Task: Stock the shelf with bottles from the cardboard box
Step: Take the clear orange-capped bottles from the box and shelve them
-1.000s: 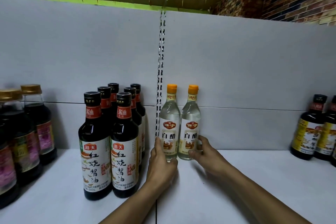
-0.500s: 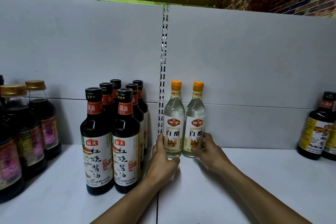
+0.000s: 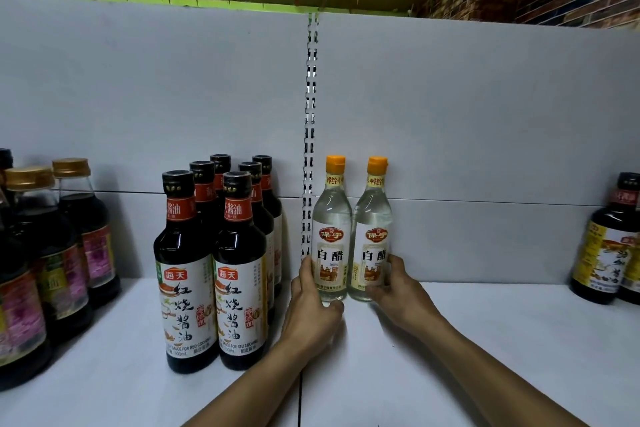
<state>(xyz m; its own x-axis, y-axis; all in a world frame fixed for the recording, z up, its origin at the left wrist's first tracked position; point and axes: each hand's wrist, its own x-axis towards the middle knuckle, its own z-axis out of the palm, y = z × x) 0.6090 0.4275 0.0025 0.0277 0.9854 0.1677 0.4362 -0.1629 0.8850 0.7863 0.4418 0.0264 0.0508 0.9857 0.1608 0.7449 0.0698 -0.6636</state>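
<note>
Two clear vinegar bottles with orange caps stand upright side by side at the back of the white shelf (image 3: 485,340), against the grey back panel. My left hand (image 3: 311,308) grips the base of the left vinegar bottle (image 3: 330,218), thumb up its left side. My right hand (image 3: 398,291) grips the lower part of the right vinegar bottle (image 3: 374,218), fingers wrapped round its right side. The two bottles touch each other. The cardboard box is out of view.
A cluster of several dark soy sauce bottles (image 3: 211,270) stands just left of my left hand. Gold-capped dark bottles (image 3: 65,253) line the far left. More dark bottles with yellow labels (image 3: 609,246) stand at the far right. A slotted upright (image 3: 310,135) divides the back panel.
Both hands stay on the two vinegar bottles, which stay upright at the back. The view has shifted slightly; the bottles sit a little further right and higher in frame.
</note>
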